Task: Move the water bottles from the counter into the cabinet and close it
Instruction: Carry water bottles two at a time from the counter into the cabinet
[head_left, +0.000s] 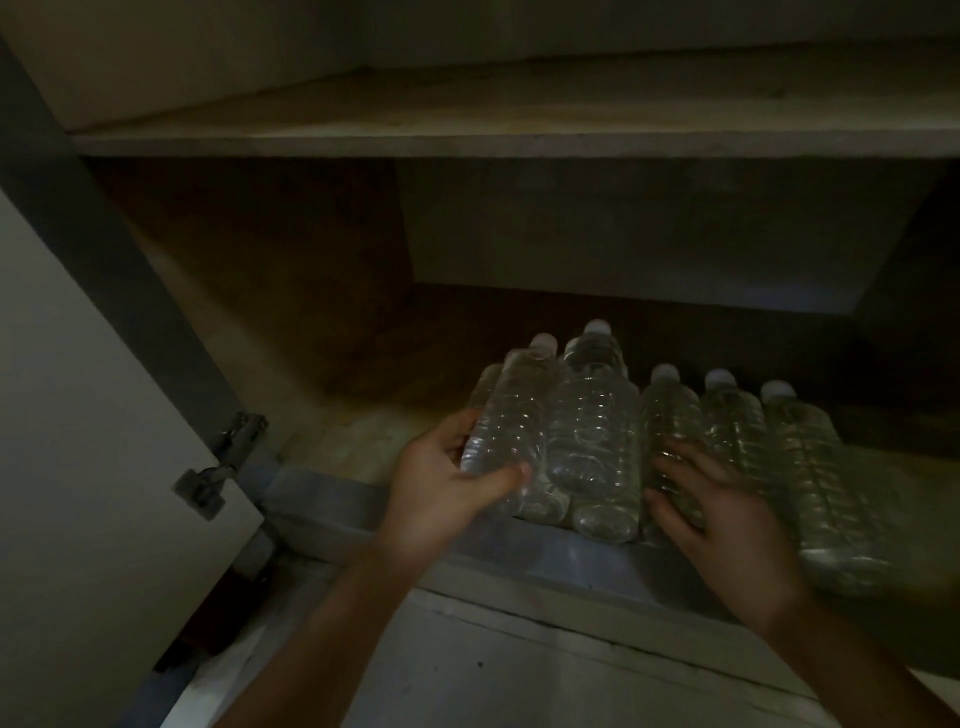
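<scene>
Several clear water bottles with white caps lie in a row on the lower shelf (363, 441) of the open cabinet, caps pointing inward. My left hand (441, 483) grips the leftmost bottle (511, 426), thumb across its base end. Beside it lies a larger bottle (595, 431). My right hand (727, 514) rests with spread fingers on the third bottle (670, 410). Two more bottles (810, 457) lie to the right, partly under my right wrist.
The cabinet door (78, 415) stands open at the left, its metal hinge (218, 462) near the shelf's front corner. An upper shelf (467, 140) spans the top. The left and back of the lower shelf are dark. A pale ledge (519, 649) lies below.
</scene>
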